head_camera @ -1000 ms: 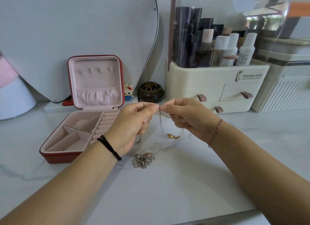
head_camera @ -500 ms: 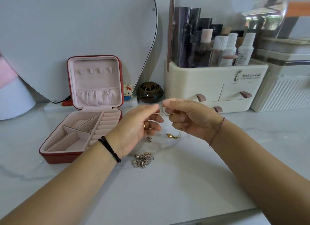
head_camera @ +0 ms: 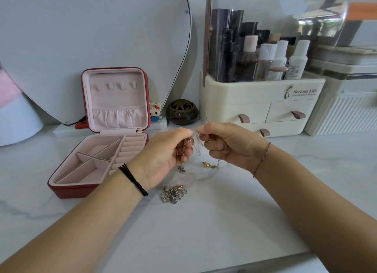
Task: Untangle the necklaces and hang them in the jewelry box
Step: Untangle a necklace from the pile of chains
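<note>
left hand, right hand, pinching thin chain

1. A broad stretch of bare bench was left open in front, between the two forearms.
2. The left side was taken up by the open jewelry box; its lid was stood upright at the back, and the tray was left uncovered.
3. A tangled heap was found on the bench just beside the left wrist.
4. The gap between the left hand and right hand was crossed by thin chains.
5. The back was closed off by a dark pot, a cosmetics organiser and a ribbed white container.
</note>
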A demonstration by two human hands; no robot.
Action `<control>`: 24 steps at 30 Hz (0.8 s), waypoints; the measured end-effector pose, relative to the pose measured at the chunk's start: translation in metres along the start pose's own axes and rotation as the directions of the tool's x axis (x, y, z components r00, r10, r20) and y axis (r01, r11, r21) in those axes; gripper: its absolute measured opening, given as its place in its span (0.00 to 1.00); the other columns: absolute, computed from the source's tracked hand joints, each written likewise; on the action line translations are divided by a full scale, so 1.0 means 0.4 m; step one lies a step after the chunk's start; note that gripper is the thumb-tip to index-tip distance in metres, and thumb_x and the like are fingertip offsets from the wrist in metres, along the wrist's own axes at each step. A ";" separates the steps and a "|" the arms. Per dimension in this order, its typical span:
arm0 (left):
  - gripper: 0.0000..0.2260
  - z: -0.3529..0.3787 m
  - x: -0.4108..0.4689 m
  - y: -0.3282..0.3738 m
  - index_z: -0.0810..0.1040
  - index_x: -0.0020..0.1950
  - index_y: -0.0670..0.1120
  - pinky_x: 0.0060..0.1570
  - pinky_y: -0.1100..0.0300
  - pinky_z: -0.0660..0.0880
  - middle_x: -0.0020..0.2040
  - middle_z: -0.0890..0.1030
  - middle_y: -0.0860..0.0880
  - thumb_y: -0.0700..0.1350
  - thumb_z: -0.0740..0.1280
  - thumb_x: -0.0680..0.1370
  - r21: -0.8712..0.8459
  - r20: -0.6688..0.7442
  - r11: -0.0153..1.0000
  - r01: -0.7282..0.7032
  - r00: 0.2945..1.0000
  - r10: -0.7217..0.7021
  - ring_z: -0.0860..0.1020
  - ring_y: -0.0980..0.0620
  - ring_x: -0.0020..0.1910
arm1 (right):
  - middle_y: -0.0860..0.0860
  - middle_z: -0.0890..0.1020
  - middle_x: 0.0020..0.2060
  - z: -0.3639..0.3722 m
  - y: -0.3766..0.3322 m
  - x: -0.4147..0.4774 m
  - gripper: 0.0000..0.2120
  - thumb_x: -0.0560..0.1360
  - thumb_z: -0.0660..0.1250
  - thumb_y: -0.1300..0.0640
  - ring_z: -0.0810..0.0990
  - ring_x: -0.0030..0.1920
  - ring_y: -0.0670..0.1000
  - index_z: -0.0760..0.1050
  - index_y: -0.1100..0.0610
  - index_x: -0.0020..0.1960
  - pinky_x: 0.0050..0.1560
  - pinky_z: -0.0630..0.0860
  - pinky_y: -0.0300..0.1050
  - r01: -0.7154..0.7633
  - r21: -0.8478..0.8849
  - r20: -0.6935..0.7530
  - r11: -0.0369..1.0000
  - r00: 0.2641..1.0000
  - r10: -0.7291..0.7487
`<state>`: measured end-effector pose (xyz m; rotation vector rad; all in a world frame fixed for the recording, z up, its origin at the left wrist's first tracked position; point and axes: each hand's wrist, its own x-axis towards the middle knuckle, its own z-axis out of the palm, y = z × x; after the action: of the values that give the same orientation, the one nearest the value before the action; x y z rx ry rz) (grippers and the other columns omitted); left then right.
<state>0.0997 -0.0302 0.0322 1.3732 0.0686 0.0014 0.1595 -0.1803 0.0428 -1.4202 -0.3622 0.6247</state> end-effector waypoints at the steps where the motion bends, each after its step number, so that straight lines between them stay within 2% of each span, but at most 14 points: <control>1: 0.07 -0.003 0.001 0.003 0.70 0.36 0.47 0.26 0.65 0.64 0.30 0.71 0.51 0.42 0.64 0.74 -0.028 0.028 0.999 0.027 0.999 -0.026 0.68 0.56 0.26 | 0.48 0.70 0.32 -0.001 -0.001 0.001 0.09 0.75 0.64 0.60 0.59 0.24 0.44 0.68 0.55 0.36 0.25 0.52 0.36 -0.004 0.020 -0.003 1.000 1.000 0.004; 4: 0.04 -0.018 0.000 0.014 0.68 0.35 0.49 0.24 0.65 0.59 0.30 0.68 0.52 0.46 0.63 0.67 -0.084 0.098 0.994 0.066 0.993 -0.058 0.62 0.56 0.24 | 0.49 0.71 0.34 -0.009 -0.008 -0.001 0.09 0.76 0.61 0.59 0.57 0.24 0.43 0.67 0.55 0.37 0.24 0.52 0.35 0.004 0.101 -0.044 0.995 0.999 0.000; 8: 0.06 -0.025 -0.002 0.014 0.67 0.32 0.49 0.24 0.65 0.56 0.31 0.68 0.52 0.46 0.62 0.67 -0.111 0.140 0.991 0.074 0.988 -0.058 0.59 0.56 0.24 | 0.49 0.73 0.34 -0.008 -0.007 0.000 0.09 0.76 0.61 0.59 0.56 0.23 0.43 0.66 0.55 0.37 0.24 0.51 0.34 -0.019 0.175 -0.061 0.984 0.998 0.030; 12: 0.09 -0.031 0.001 0.012 0.69 0.34 0.49 0.23 0.66 0.56 0.37 0.72 0.51 0.47 0.67 0.71 -0.160 0.038 0.987 0.016 0.999 -0.010 0.60 0.57 0.23 | 0.49 0.73 0.33 -0.012 -0.006 0.003 0.10 0.75 0.61 0.58 0.54 0.21 0.43 0.67 0.57 0.35 0.25 0.48 0.35 -0.047 0.244 -0.064 0.969 0.996 0.065; 15: 0.07 -0.034 0.003 0.016 0.73 0.37 0.47 0.20 0.68 0.54 0.38 0.76 0.51 0.48 0.66 0.72 -0.256 -0.005 0.966 -0.035 0.999 0.035 0.59 0.59 0.21 | 0.49 0.71 0.32 -0.013 -0.004 0.006 0.10 0.74 0.60 0.58 0.54 0.21 0.43 0.66 0.56 0.34 0.25 0.47 0.36 -0.044 0.245 -0.064 0.969 0.996 0.061; 19: 0.07 -0.041 0.002 0.025 0.78 0.46 0.48 0.19 0.67 0.50 0.31 0.71 0.53 0.48 0.64 0.73 -0.350 0.009 0.933 -0.086 0.995 0.096 0.57 0.59 0.18 | 0.48 0.70 0.29 -0.015 0.000 0.010 0.11 0.74 0.60 0.58 0.55 0.21 0.43 0.66 0.55 0.33 0.23 0.48 0.35 -0.067 0.248 -0.076 0.966 0.993 0.088; 24: 0.11 -0.049 -0.003 0.038 0.79 0.54 0.50 0.18 0.65 0.49 0.21 0.60 0.53 0.46 0.61 0.75 -0.381 0.025 0.918 -0.111 0.991 0.131 0.55 0.58 0.16 | 0.47 0.63 0.27 -0.025 -0.001 0.010 0.10 0.73 0.61 0.58 0.53 0.22 0.44 0.64 0.54 0.34 0.22 0.49 0.35 -0.060 0.233 -0.120 0.971 0.989 0.089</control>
<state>0.0983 -0.0082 0.0434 0.9862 -0.0572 0.0809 0.1685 -0.1858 0.0415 -1.2492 -0.1290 0.6111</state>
